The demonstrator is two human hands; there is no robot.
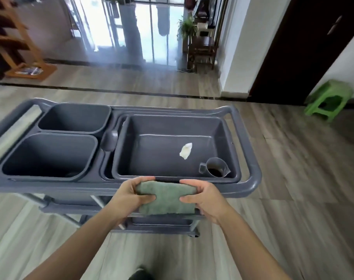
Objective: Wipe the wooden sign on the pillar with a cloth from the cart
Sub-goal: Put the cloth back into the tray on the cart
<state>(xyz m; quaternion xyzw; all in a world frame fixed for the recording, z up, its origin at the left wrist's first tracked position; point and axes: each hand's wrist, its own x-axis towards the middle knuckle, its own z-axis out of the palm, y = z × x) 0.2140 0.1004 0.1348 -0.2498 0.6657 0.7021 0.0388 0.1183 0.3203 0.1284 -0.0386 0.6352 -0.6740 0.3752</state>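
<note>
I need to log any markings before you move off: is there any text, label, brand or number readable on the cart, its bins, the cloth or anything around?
None can be read.
cart: plain grey, no label or brand visible.
cloth, held in the left hand and right hand: plain green, no tag showing.
small jug in the large tub: no markings visible.
Papers on the wooden rack: too blurred to read.

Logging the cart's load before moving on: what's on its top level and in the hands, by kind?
Grey bins: 3
Grey cup: 1
White scrap: 1
Green cloth: 1, held in both hands
Total: 6
</note>
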